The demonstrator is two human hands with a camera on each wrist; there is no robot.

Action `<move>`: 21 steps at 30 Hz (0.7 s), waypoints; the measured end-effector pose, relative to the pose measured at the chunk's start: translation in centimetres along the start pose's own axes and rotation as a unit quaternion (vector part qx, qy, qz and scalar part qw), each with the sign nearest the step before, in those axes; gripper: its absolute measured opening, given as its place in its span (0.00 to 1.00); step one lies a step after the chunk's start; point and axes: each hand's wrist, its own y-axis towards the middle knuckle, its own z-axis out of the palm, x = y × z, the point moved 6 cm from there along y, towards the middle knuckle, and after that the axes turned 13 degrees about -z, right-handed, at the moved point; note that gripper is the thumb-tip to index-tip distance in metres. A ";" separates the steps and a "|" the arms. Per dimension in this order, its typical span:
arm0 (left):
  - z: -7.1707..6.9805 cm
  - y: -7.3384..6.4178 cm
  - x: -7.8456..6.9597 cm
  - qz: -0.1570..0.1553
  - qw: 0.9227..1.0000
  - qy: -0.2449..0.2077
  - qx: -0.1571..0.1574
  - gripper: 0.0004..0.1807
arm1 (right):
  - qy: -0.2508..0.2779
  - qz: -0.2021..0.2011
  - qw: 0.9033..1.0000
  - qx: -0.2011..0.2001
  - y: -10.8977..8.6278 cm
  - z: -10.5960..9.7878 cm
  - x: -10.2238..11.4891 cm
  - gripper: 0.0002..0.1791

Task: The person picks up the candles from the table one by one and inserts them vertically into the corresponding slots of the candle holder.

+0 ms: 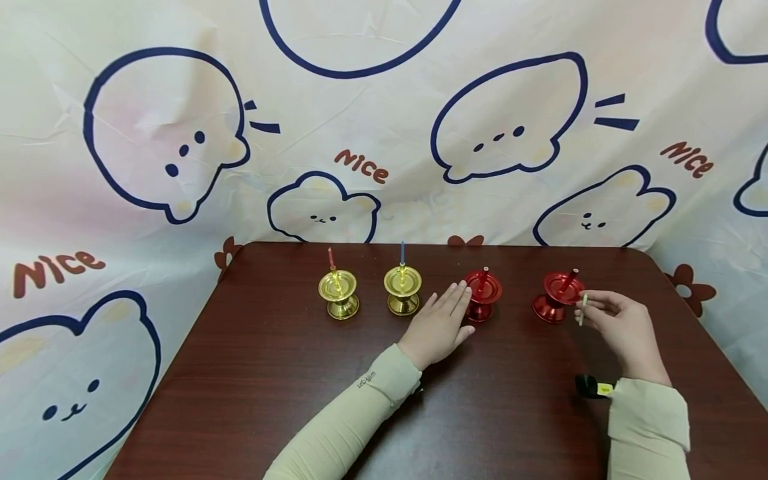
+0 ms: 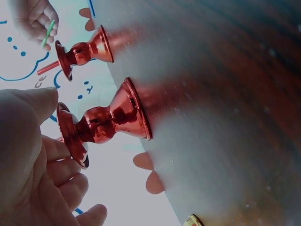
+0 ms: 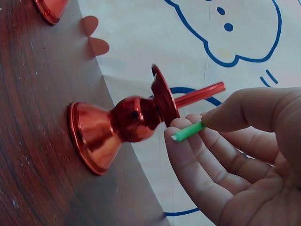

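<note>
My left hand (image 1: 437,327) reaches with fairly straight fingers to the nearer red metal candle holder (image 1: 487,288). In the left wrist view its fingertips lie right at the rim of that holder's dish (image 2: 75,136). At the right, my right hand (image 1: 621,327) pinches a thin green candle (image 3: 188,132) between thumb and fingers. The candle is close beside the dish of the second red holder (image 1: 549,308), below the top of its upright red tube (image 3: 202,94). Both red holders stand on their flared bases.
Left of them stand two gold candle holders, one (image 1: 343,308) with a red candle (image 1: 331,259) and one (image 1: 403,305) with a blue candle (image 1: 403,253). All stand towards the far edge of the brown table (image 1: 240,373), before a printed cloth (image 1: 408,133).
</note>
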 end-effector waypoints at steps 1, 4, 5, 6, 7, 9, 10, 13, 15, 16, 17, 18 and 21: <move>0.0 0.0 0.0 0.000 1.000 0.001 0.000 0.37 | -0.003 -0.003 1.000 0.000 0.0 0.1 0.1 0.25; -0.1 -0.1 0.0 -0.001 1.000 0.003 0.002 0.37 | -0.017 -0.011 1.000 0.003 0.1 0.3 0.4 0.25; -0.1 -0.1 0.0 -0.002 1.000 0.004 0.003 0.37 | -0.022 -0.015 1.000 0.003 0.1 0.4 0.5 0.24; -0.1 -0.1 0.0 -0.002 1.000 0.004 0.004 0.37 | -0.024 -0.018 1.000 0.003 0.2 0.5 0.6 0.24; -0.1 -0.1 0.0 -0.003 1.000 0.005 0.005 0.37 | -0.027 -0.021 0.999 0.004 0.2 0.5 0.7 0.24; -0.2 -0.1 0.0 -0.003 1.000 0.005 0.007 0.37 | -0.035 -0.025 0.999 0.004 0.3 0.6 0.8 0.23; -0.2 -0.1 0.0 -0.003 1.000 0.006 0.007 0.37 | -0.039 -0.026 0.999 0.004 0.3 0.7 1.0 0.23; -0.1 0.0 0.0 -0.003 1.000 0.007 0.007 0.37 | -0.051 -0.027 0.998 0.008 0.3 0.8 1.4 0.23; -0.1 0.0 0.0 -0.003 1.000 0.009 0.006 0.37 | -0.055 -0.031 0.998 0.010 0.3 1.0 1.6 0.23; -0.1 0.0 0.0 -0.003 1.000 0.010 0.005 0.37 | -0.055 -0.033 0.998 0.011 0.2 1.1 1.7 0.23; -0.1 0.0 0.0 -0.004 1.000 0.010 0.004 0.37 | -0.057 -0.036 0.998 0.012 0.2 1.2 1.8 0.23; -0.1 0.0 0.0 -0.004 1.000 0.010 0.004 0.37 | -0.056 -0.038 0.998 0.013 0.3 1.3 1.9 0.23; -0.1 0.0 0.0 -0.002 1.000 0.010 0.001 0.37 | -0.057 -0.046 0.997 0.010 0.3 1.6 2.0 0.22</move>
